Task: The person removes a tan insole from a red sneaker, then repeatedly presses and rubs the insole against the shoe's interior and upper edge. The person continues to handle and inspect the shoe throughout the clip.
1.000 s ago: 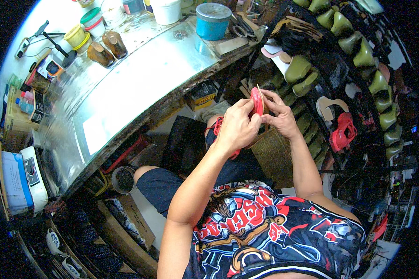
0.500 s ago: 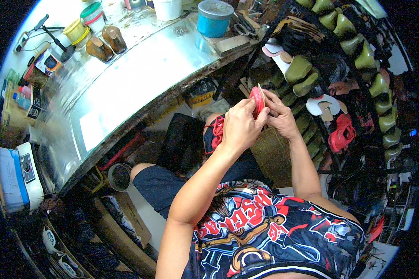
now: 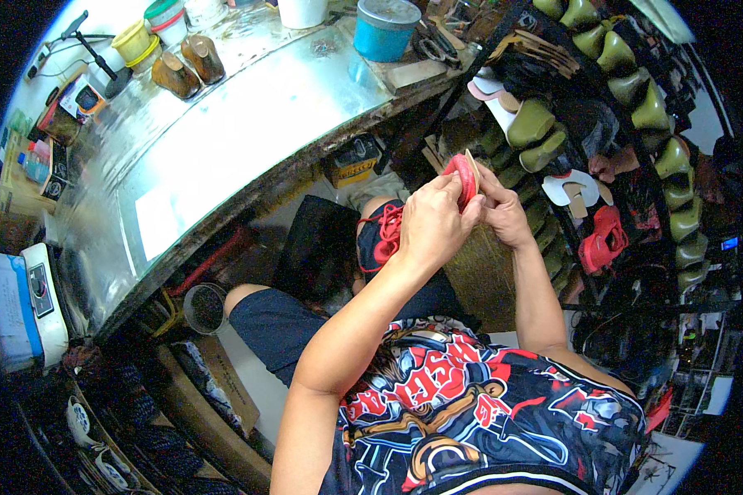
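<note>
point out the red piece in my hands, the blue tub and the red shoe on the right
Held red piece (image 3: 467,173): head view, on its exposed red surface.
Blue tub (image 3: 385,40): head view, on the middle of its side.
Red shoe (image 3: 598,244): head view, on its upper beside the opening.

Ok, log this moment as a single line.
left hand: holding red piece | right hand: touching tan strip alongside it | red laces: beside left hand | blue tub: on bench

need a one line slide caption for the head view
Left hand and right hand hold a red shoe-like piece with a tan strip along it, beside a shiny workbench.
</note>
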The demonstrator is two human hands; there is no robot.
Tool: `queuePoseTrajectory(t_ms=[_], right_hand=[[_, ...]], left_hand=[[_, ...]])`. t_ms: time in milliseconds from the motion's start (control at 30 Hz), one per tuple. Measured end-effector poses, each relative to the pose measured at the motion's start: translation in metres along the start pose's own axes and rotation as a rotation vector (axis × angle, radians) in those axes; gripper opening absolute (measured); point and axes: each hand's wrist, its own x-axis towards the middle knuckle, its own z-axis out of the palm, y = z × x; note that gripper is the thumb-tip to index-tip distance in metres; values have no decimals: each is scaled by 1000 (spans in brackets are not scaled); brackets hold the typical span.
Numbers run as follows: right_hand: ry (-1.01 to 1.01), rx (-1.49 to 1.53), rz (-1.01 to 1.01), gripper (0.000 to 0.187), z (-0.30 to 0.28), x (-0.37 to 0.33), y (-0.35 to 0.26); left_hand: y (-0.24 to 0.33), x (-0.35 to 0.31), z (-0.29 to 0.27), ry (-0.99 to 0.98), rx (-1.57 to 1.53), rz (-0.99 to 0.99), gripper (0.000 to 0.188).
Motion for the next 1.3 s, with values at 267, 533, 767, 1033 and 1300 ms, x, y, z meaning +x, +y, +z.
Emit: queuePoseTrajectory(t_ms=[267,533,767,1033,1300], right_hand=[[19,1,35,72,-4,-5,1],[37,23,58,69,-2,-5,-1],[0,6,-13,69,2,-2,-3],[33,-50,47,66,6,-3,-7],[-24,-356,-165,75,28,-1,-31]], left_hand=[[4,-2,4,24,5,33,42],[7,-3,2,41,-7,12,46],[8,-2,2,84,-32,-16,47],[18,3,-9,52,-70,-106,47],[23,1,-38,13,-149,-371,56]])
